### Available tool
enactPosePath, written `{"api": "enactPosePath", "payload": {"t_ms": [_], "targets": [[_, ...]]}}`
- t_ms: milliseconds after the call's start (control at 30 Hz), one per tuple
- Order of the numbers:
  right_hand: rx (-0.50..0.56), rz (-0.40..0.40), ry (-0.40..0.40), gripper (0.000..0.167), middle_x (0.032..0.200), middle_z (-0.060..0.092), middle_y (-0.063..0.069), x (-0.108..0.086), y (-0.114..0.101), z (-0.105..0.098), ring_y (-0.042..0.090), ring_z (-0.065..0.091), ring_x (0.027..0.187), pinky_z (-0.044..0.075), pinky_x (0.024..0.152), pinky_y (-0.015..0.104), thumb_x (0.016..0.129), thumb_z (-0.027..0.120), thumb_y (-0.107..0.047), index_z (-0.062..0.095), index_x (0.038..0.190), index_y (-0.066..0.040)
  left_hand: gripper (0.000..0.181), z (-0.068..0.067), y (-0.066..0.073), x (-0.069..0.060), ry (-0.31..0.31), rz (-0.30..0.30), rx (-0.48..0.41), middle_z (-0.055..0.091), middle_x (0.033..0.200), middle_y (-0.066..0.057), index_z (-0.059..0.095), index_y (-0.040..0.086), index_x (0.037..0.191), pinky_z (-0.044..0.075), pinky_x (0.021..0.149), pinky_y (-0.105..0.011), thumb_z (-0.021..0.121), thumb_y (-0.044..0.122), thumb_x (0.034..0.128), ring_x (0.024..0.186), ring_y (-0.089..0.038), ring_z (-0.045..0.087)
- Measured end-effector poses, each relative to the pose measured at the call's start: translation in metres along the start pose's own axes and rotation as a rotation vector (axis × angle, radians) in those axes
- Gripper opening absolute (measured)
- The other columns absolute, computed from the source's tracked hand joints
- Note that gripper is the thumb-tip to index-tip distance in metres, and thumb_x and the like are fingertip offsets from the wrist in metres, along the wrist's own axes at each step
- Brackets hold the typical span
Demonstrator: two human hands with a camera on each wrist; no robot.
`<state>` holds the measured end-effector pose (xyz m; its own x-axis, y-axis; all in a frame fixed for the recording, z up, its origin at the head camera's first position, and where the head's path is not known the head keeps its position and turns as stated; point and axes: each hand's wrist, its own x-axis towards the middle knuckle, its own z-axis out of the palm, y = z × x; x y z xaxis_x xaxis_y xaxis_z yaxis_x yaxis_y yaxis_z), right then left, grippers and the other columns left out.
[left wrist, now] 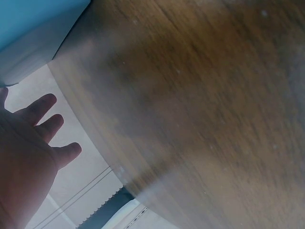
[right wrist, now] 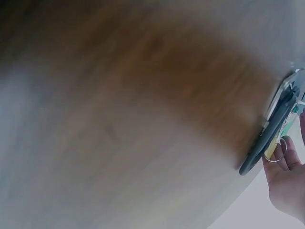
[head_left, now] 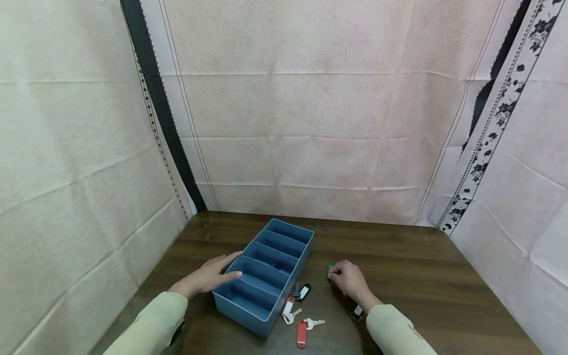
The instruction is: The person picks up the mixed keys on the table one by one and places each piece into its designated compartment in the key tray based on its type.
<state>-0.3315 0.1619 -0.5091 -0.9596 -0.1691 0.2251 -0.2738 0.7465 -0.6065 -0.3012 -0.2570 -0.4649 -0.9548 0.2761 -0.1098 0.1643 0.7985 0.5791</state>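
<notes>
In the head view, the left hand [head_left: 207,277] lies along the left side of the box [head_left: 241,317], thumb over the rim and fingers straight rather than clenched, seemingly to steady it. The box stands at a slant on the table [head_left: 426,281], its row of compartments facing up; one middle compartment holds a small dark blue thing [head_left: 278,267], too small to name. Right of the box, the right hand [head_left: 349,282] pinches a green tag [head_left: 330,266] between thumb and fingertips, apparently because so small a piece suits a fingertip hold. A black tag [head_left: 357,312] lies by that wrist. Near the box's right wall are another black tag [head_left: 304,292] and two red tags [head_left: 301,334] with silver keys [head_left: 314,323], perhaps kept there within easy reach. In the left wrist view, the left fingers show spread apart beside the box's corner. In the right wrist view, a ring [right wrist: 286,151] hangs at the right fingers, with something yellow beside it; a dark tag blocks part of the grip.
</notes>
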Motion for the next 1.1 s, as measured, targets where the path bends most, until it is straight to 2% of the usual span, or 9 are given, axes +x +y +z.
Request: {"api": "enactPosePath", "payload": {"t_ms": [133,333,433,500,667,733,867,1100], "targets": [[0.060,0.039,-0.007,0.010,0.102,0.061,0.010,0.001,-0.002,-0.001,0.014,0.056,0.047,0.050,0.046,0.029,0.091,0.070,-0.008,0.073,0.081,-0.011,0.071,-0.001,0.000,0.001,-0.001,0.003,0.003,0.031,0.158,-0.019,0.031,0.030,0.156,0.014,0.104,-0.078,0.056,0.056,0.0959,0.145,-0.050,0.017],[0.040,0.052,0.042,0.010,0.088,0.063,0.002,0.006,-0.009,-0.007,0.012,0.057,0.065,0.051,0.066,0.035,0.091,0.069,-0.011,0.073,0.082,-0.013,0.070,-0.001,0.000,0.000,0.003,0.008,0.002,0.031,0.158,-0.019,0.032,0.030,0.156,0.015,0.104,-0.078,0.056,0.056,0.0958,0.145,-0.050,0.017],[0.082,0.088,0.046,0.010,0.081,0.064,0.001,0.010,-0.012,-0.010,0.014,0.058,0.059,0.050,0.064,0.036,0.093,0.067,-0.011,0.074,0.085,-0.011,0.070,-0.001,0.000,0.000,0.004,0.009,0.001,0.031,0.157,-0.019,0.032,0.030,0.156,0.015,0.104,-0.078,0.057,0.056,0.0959,0.145,-0.050,0.018],[0.102,0.111,0.050,0.011,0.081,0.065,0.001,0.012,-0.014,-0.012,0.013,0.058,0.058,0.050,0.065,0.035,0.094,0.066,-0.012,0.074,0.086,-0.011,0.070,-0.001,0.000,0.000,0.005,0.008,-0.001,0.032,0.157,-0.019,0.032,0.030,0.156,0.015,0.103,-0.079,0.057,0.056,0.0958,0.145,-0.050,0.018],[0.106,0.107,0.096,0.012,0.095,0.068,0.002,0.016,-0.018,-0.016,0.016,0.058,0.082,0.049,0.079,0.042,0.093,0.066,-0.013,0.075,0.086,-0.013,0.070,-0.001,0.001,-0.001,0.006,0.002,-0.003,0.032,0.157,-0.019,0.032,0.031,0.156,0.015,0.103,-0.079,0.057,0.056,0.0956,0.144,-0.050,0.018],[0.117,0.116,0.106,0.012,0.099,0.068,0.003,0.017,-0.019,-0.018,0.020,0.059,0.087,0.048,0.081,0.044,0.094,0.066,-0.014,0.075,0.086,-0.013,0.070,-0.001,0.001,-0.001,0.005,-0.002,-0.003,0.032,0.157,-0.019,0.032,0.031,0.156,0.016,0.103,-0.079,0.057,0.056,0.0956,0.144,-0.050,0.018],[0.143,0.139,0.105,0.012,0.103,0.066,0.005,0.018,-0.021,-0.020,0.022,0.058,0.092,0.047,0.082,0.044,0.095,0.065,-0.016,0.075,0.089,-0.013,0.070,-0.001,0.001,-0.001,0.003,-0.007,-0.004,0.031,0.158,-0.019,0.032,0.031,0.156,0.015,0.103,-0.079,0.056,0.057,0.0955,0.144,-0.050,0.018],[0.185,0.149,0.112,0.012,0.102,0.068,0.004,0.020,-0.027,-0.024,0.021,0.059,0.091,0.048,0.081,0.044,0.095,0.065,-0.016,0.075,0.094,-0.010,0.071,0.000,-0.001,0.001,0.004,-0.015,-0.008,0.030,0.158,-0.019,0.031,0.031,0.156,0.014,0.103,-0.079,0.056,0.057,0.0953,0.145,-0.050,0.017]]}}
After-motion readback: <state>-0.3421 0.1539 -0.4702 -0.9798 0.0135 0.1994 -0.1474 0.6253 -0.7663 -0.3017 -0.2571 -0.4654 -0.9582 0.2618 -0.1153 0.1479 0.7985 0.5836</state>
